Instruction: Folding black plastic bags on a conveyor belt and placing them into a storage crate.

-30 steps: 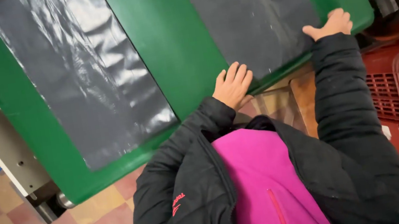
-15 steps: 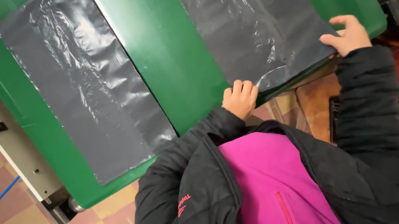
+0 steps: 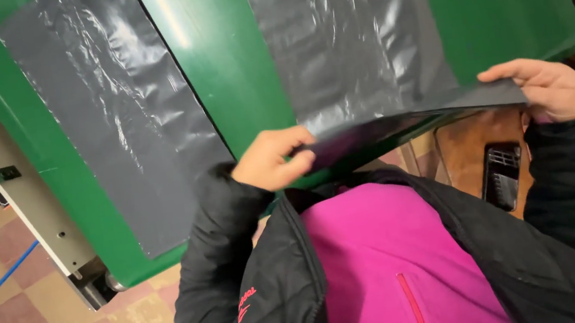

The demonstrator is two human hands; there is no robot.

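Lower centre: left hand [image 3: 273, 158] pinching near edge of grey plastic sheet [image 3: 353, 43] | right of frame: right hand [image 3: 545, 88] gripping same edge, lifted off green table [image 3: 228, 78] | best kept level, tension even; second sheet [image 3: 116, 123] lying flat, upper left.

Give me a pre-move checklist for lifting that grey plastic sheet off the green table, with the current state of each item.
1. Left hand pinching the near edge of the right-hand grey sheet: ok.
2. Right hand gripping the same edge at its other corner: ok.
3. Near edge raised off the green table: ok, it curls up between both hands.
4. Far end of that sheet free: cannot tell, it runs out of frame.
5. Second grey sheet lying flat and apart from the held one: ok.
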